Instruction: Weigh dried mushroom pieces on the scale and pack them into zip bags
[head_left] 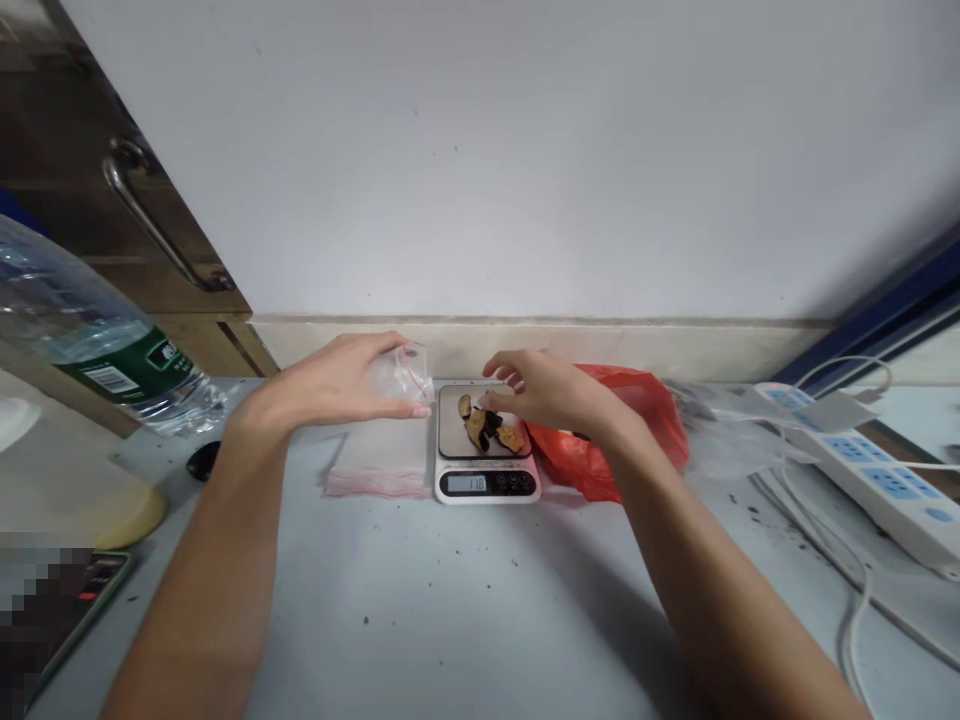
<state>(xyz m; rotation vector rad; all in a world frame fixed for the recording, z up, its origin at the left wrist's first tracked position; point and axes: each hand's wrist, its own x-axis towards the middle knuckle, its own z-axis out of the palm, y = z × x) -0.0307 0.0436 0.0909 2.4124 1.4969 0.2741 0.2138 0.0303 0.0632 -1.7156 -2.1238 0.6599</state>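
A small white digital scale [487, 482] stands on the table near the wall, with several brown and dark dried pieces [486, 427] on its steel pan. My left hand [345, 380] holds a small clear zip bag [403, 374] just left of the scale, above a stack of clear bags [379, 462]. My right hand [544, 388] hovers over the pan with fingers curled and pinched at the dried pieces. A red plastic bag [622, 430] lies right of the scale, partly behind my right wrist.
A large water bottle [90, 335] lies on its side at the left. A round black object [202, 460] and a phone [82, 595] sit at the left front. A white power strip [877, 470] with cables lies at the right. Dark crumbs dot the table.
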